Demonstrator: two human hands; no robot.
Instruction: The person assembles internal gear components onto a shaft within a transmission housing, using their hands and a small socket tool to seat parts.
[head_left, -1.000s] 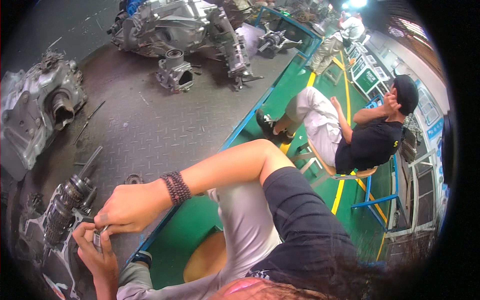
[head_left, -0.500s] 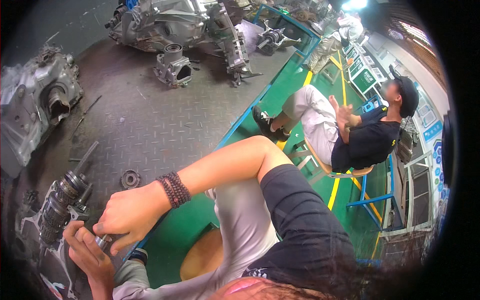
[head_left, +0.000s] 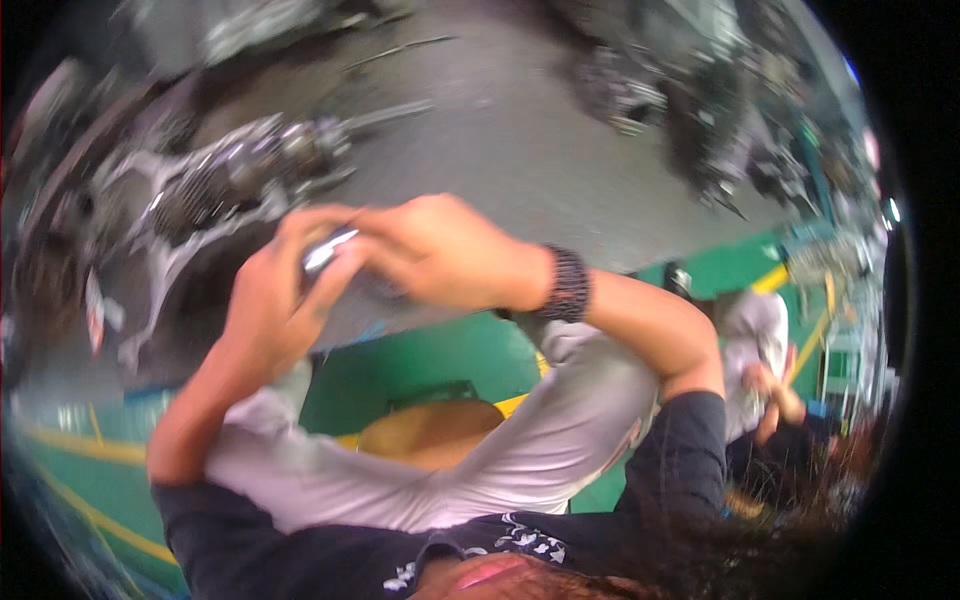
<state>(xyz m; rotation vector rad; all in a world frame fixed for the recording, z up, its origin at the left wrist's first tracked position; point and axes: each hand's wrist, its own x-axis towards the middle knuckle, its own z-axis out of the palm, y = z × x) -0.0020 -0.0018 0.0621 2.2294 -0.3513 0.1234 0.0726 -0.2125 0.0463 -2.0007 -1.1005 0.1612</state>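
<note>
The whole view was smeared by motion. My left hand point(head_left: 265, 300) and right hand point(head_left: 435, 250) met around a small shiny metal part point(head_left: 325, 250), but my fingers point(head_left: 345, 262) covered nearly all of it, so I could not tell its kind or shape. The gear assembly point(head_left: 215, 190) beyond them was a blur of bright streaks, its parts running together. The housings point(head_left: 700, 100) farther off were dark smudges, cut off by the rim. A seated person point(head_left: 760, 370) at the right was blurred and half hidden behind my right arm.
</note>
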